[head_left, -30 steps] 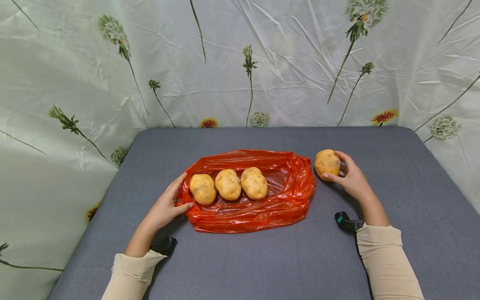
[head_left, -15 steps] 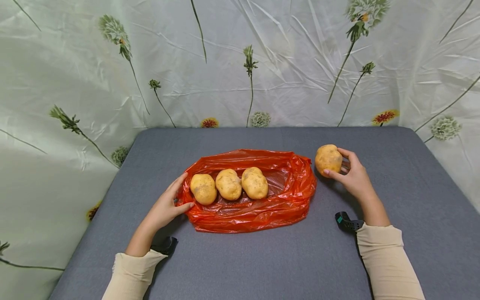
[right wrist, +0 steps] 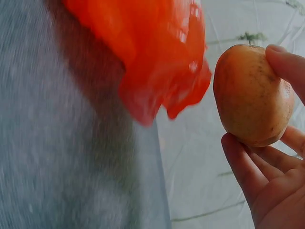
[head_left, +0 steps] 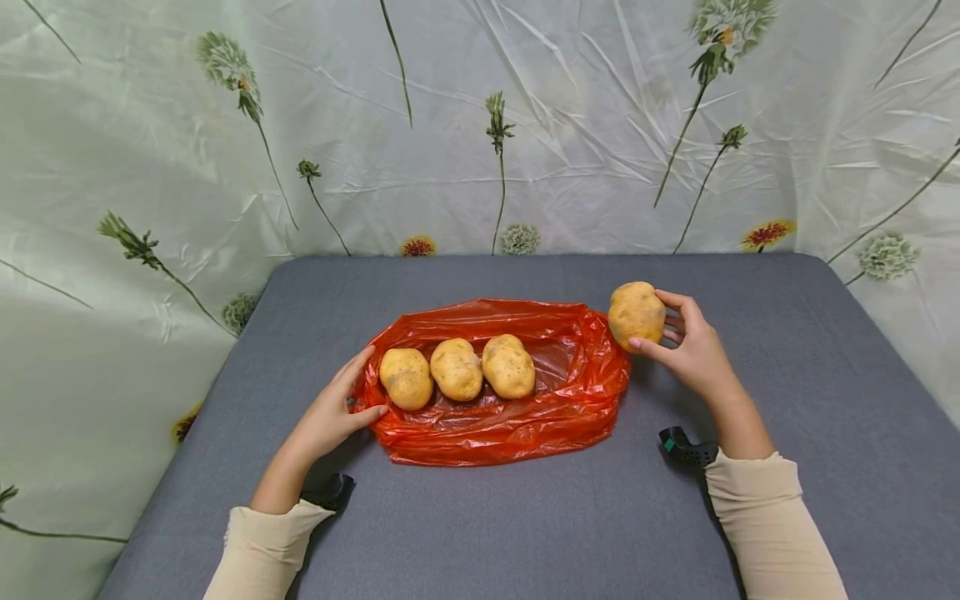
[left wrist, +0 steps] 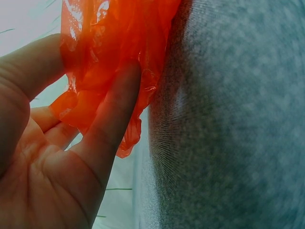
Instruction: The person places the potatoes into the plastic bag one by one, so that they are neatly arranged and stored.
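Three yellow-brown potatoes, a left one [head_left: 406, 379], a middle one [head_left: 456, 369] and a right one [head_left: 508, 367], lie in a row inside an open red plastic bag [head_left: 510, 442]. My left hand [head_left: 335, 410] holds the bag's left end, with the thumb at the near side and the fingers at the far side. In the left wrist view the fingers lie against the crumpled red plastic. My right hand [head_left: 693, 346] grips a fourth potato [head_left: 636, 315] between thumb and fingers, raised at the bag's right rim. The right wrist view shows this potato apart from the plastic.
Under the bag is a grey cloth-covered table [head_left: 510, 533]. A pale curtain [head_left: 420, 167] with printed flowers hangs behind it and along its left side. Black straps with camera mounts sit at both wrists, the right mount [head_left: 686, 447] lying close above the table.
My right hand has lifted the potato off the table and carried it left to the bag's right rim. The left hand, the bag and the three potatoes in it stay put.
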A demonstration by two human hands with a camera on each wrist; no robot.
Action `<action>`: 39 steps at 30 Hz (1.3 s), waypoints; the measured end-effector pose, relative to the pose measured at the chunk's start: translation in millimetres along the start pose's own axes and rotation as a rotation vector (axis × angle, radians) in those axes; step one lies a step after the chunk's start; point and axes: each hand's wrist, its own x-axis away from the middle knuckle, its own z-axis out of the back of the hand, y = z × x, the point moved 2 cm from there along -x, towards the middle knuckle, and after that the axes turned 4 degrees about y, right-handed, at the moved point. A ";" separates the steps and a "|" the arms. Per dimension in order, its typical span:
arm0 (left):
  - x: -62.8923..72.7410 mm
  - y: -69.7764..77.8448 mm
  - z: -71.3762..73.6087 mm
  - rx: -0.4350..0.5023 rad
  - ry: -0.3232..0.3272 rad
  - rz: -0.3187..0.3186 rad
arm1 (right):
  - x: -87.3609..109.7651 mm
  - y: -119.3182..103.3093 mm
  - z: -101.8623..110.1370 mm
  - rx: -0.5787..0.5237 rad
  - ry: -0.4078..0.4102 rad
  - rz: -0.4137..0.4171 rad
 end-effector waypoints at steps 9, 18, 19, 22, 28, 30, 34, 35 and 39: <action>0.7 -1.1 -0.5 -0.003 0.002 0.004 | 4.9 -15.2 -22.9 -0.023 -0.097 0.049; 1.3 -1.6 0.0 -0.011 0.006 -0.001 | 9.0 -20.0 -54.2 -0.067 -0.215 0.079; 1.5 -1.6 0.0 -0.012 0.006 -0.002 | 9.6 -19.7 -57.6 -0.065 -0.233 0.079; 1.4 -1.7 -0.3 -0.017 0.005 -0.005 | 11.6 -17.9 -66.5 -0.057 -0.280 0.072; 1.5 -2.0 -0.2 -0.023 0.005 -0.003 | 13.7 -10.4 -76.1 -0.040 -0.331 0.048; 1.6 -2.1 -0.1 -0.025 0.005 0.000 | 14.0 -8.2 -77.8 -0.037 -0.343 0.045; 1.6 -2.7 -0.6 -0.026 0.003 0.005 | 14.7 -6.3 -80.0 -0.024 -0.357 0.052; 1.5 -2.8 -0.8 -0.025 0.004 0.004 | 14.9 -6.3 -80.1 -0.019 -0.356 0.055; 0.7 -2.0 -1.1 -0.038 0.001 -0.008 | 15.1 -7.3 -80.0 0.013 -0.354 0.071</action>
